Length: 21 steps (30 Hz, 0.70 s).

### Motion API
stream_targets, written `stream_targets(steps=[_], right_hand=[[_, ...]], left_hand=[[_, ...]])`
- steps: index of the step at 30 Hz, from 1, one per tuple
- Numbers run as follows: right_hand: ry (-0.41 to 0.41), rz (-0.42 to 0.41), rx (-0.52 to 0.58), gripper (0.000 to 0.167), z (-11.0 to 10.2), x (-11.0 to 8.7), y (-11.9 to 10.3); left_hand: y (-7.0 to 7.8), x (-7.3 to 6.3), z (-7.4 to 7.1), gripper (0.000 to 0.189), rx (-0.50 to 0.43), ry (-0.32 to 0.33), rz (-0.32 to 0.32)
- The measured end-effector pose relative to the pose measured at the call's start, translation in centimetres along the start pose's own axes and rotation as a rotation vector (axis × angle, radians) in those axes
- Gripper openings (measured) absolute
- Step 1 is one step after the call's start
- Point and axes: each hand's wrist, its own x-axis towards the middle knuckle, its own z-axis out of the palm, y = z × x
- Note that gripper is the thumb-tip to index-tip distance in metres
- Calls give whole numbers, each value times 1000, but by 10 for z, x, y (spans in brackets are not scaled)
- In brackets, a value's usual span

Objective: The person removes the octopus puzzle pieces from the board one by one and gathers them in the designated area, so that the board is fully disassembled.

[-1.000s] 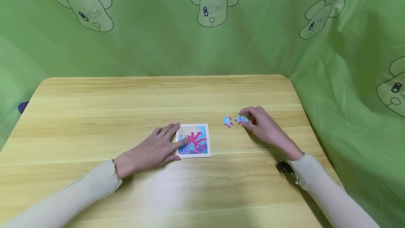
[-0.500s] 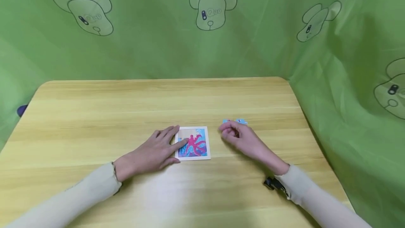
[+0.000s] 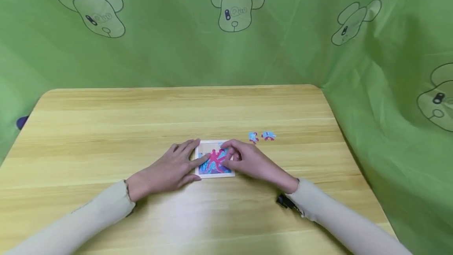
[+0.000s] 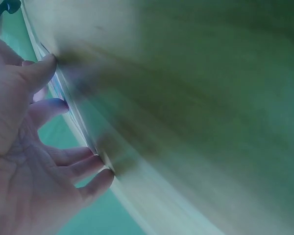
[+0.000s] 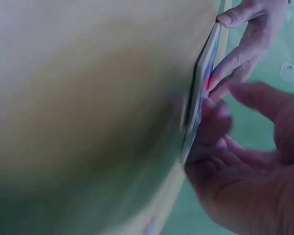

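Note:
A small square jigsaw puzzle with a pink octopus on blue lies in a white-framed tray (image 3: 216, 176) on the table. Bare tan backing shows at its upper left. My left hand (image 3: 170, 170) is spread at the tray's left edge, its index finger stretched onto the picture. My right hand (image 3: 249, 161) is over the right side of the picture, fingers bent and thumb apart, with nothing visible between them. In the right wrist view its curled fingers (image 5: 216, 120) are right at the tray's face. Behind it, two loose puzzle pieces (image 3: 253, 137) lie side by side.
A wood-grain table (image 3: 141, 117) stretches around the tray. Green cloth (image 3: 170, 50) with mouse-head drawings hangs behind and to the right. A black device (image 3: 286, 201) is strapped beneath the right sleeve. Something dark purple (image 3: 22, 122) shows beyond the table's left edge.
My right hand has left the loose pieces and moved left onto the puzzle's right side. Both pieces remain on the table. My left hand has stayed at the tray's left edge.

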Motion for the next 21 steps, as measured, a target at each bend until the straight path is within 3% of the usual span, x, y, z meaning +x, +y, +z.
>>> stream_targets(steps=[7, 21], right_hand=[[-15, 58, -144, 44, 4, 11, -10], [33, 123, -158, 40, 13, 17, -12]], left_hand=[[-2, 1, 0, 64, 7, 22, 14], [-1, -2, 0, 64, -6, 7, 1]])
